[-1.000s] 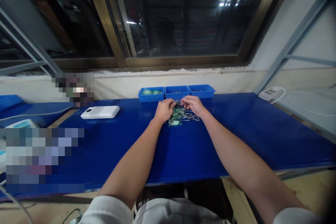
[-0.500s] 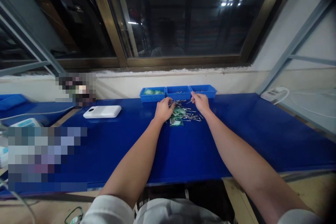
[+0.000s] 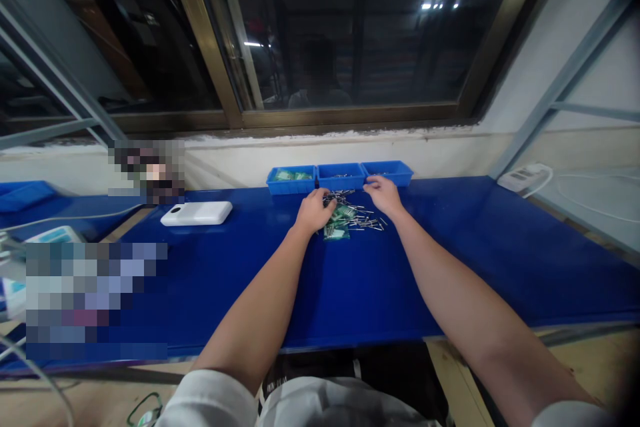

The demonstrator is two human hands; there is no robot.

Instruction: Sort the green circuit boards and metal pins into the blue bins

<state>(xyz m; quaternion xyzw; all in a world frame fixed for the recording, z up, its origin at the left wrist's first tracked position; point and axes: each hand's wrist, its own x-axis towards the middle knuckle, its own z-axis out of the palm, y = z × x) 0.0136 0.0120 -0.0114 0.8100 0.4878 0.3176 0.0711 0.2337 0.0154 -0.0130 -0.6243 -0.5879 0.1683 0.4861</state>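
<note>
On the blue table lies a loose pile of thin metal pins, which look like screws or rivets, mixed with small clear-green plastic bags. My left hand rests at the pile's left edge, thumb and fingers apart, touching the pins there. My right hand hovers right of the pile, close to the front wall of the right blue bin. Its thumb and forefinger are a little apart, and no pin shows between them. Small metal parts lie in the middle blue bin; green bags fill the left blue bin.
A white oblong device lies left on the table. Farther left are a blue tray, a cable and blurred items. A white power strip with a cord sits at the right. A window and wall stand behind the bins.
A pin that showed at my right fingertips is no longer visible there, and those fingers have parted slightly. My left hand has shifted slightly right and down at the pile.
</note>
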